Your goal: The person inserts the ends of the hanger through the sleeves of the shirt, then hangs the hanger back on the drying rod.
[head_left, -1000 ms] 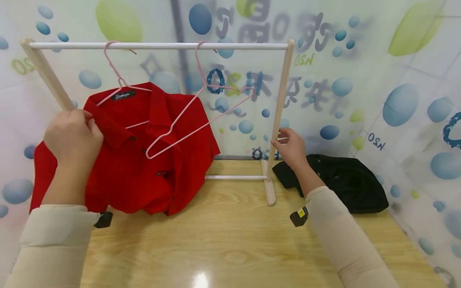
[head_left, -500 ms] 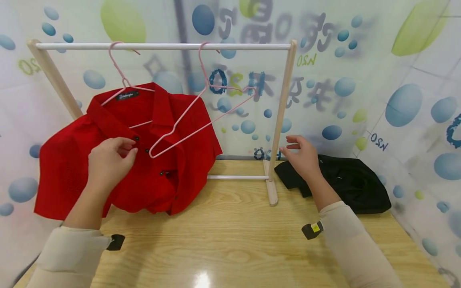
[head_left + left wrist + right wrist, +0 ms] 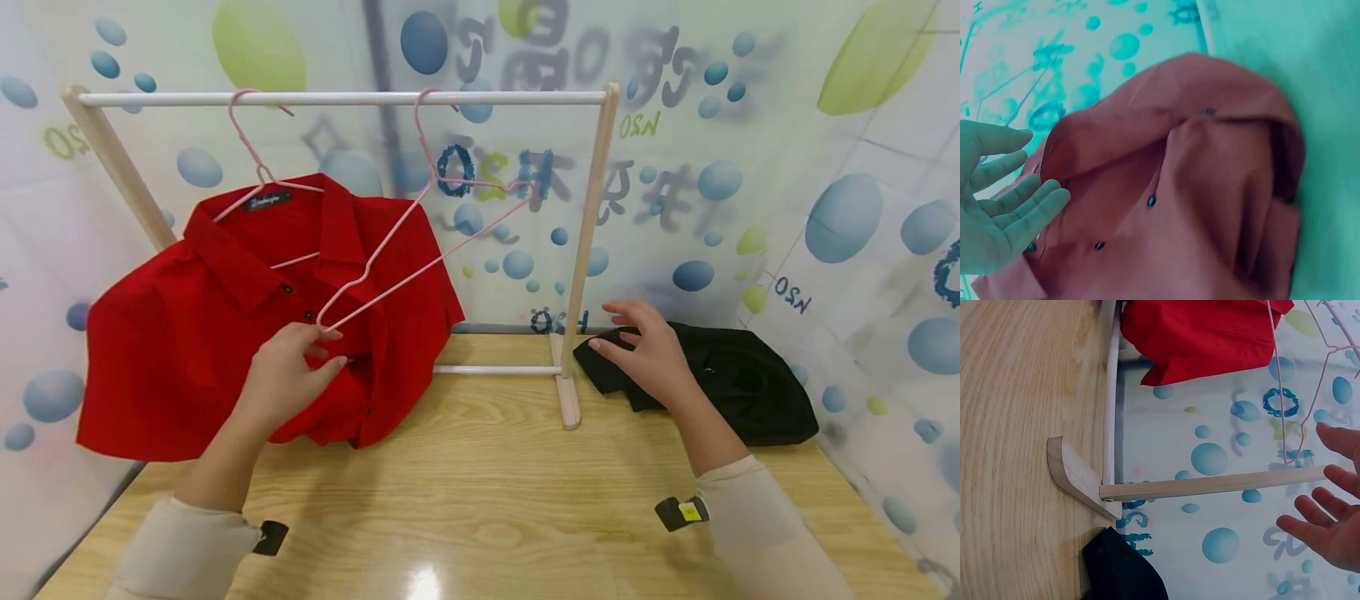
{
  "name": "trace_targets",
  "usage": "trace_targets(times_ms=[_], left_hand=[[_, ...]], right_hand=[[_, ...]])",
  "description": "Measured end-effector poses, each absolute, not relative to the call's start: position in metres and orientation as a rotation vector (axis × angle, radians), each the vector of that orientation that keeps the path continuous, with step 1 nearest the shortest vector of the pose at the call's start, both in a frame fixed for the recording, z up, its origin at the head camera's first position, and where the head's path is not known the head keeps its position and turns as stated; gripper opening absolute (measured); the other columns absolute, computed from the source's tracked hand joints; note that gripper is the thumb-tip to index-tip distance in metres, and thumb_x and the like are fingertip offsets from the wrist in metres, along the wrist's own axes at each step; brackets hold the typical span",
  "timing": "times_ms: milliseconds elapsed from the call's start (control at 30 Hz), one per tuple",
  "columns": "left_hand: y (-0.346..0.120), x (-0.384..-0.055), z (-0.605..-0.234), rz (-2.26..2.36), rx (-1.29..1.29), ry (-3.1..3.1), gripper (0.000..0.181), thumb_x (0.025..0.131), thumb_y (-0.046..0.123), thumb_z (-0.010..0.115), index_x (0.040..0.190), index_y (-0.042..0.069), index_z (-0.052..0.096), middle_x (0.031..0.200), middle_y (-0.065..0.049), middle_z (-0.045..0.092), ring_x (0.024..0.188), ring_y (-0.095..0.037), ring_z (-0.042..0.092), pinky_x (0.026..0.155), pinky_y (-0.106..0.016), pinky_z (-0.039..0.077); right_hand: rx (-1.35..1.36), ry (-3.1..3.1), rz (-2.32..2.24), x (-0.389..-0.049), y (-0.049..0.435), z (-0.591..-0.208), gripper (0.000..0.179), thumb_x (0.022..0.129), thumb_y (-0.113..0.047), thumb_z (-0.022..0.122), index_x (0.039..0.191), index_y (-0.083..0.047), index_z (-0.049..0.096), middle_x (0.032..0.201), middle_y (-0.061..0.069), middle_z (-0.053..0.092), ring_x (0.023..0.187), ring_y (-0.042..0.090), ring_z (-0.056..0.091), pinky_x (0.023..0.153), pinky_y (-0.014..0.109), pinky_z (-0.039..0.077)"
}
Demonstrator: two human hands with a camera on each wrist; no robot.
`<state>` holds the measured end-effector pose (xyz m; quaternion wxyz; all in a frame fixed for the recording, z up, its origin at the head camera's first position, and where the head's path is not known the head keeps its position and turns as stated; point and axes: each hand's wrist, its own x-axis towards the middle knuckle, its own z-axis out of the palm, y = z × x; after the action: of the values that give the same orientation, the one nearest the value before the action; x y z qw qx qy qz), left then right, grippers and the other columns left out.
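A red shirt (image 3: pixel 157 350) with a buttoned front hangs on a pink hanger (image 3: pixel 250 142) from the rack's white top rail (image 3: pixel 510 98). A bare pink hanger (image 3: pixel 442 257) beside it hangs turned, its low end in front of the shirt. My left hand (image 3: pixel 288 371) is at that low end, fingers loosely bent and apart; the left wrist view shows nothing between its fingers (image 3: pixel 1041 206). My right hand (image 3: pixel 651 354) is in the air to the right of the rack's wooden post (image 3: pixel 590 225), fingers spread and holding nothing.
A black garment (image 3: pixel 738 383) lies folded on the wood-grain table (image 3: pixel 487 500) behind my right hand. The rack's wooden foot (image 3: pixel 567 400) and lower white bar (image 3: pixel 498 369) stand near the patterned back wall (image 3: pixel 675 167).
Both hands have let go of the rack's side posts. My left hand has moved right and down across the shirt to the bare hanger's low end; my right hand has drawn back rightward.
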<state>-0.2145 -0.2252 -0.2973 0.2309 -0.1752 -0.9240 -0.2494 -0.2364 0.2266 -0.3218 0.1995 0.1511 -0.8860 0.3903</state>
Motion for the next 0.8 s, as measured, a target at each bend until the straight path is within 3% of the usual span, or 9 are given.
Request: trace_targets(times_ms=[533, 800], left_hand=[[-0.170, -0.223, -0.338, -0.884, -0.657, -2.570, 0.028, 0.083, 0.005, 0.075, 0.109, 0.001, 0.067, 0.110, -0.018, 0.059, 0.093, -0.032, 0.060, 0.076, -0.043, 0.055], [-0.126, -0.230, -0.350, -0.876, -0.790, -2.477, 0.031, 0.077, 0.005, 0.081, 0.107, 0.005, 0.070, 0.105, -0.010, 0.060, 0.085, -0.024, 0.057, 0.073, -0.036, 0.050]], right_hand=[[0.454, -2.513, 0.980, -0.210, 0.247, -0.330, 0.057, 0.087, -0.021, 0.075, 0.135, -0.002, 0.052, 0.143, 0.021, 0.041, 0.123, 0.040, 0.046, 0.098, 0.058, 0.042], [0.485, -2.534, 0.824, -0.202, 0.264, -0.333, 0.061, 0.085, -0.020, 0.077, 0.136, 0.000, 0.051, 0.144, 0.023, 0.040, 0.127, 0.044, 0.041, 0.097, 0.063, 0.039]])
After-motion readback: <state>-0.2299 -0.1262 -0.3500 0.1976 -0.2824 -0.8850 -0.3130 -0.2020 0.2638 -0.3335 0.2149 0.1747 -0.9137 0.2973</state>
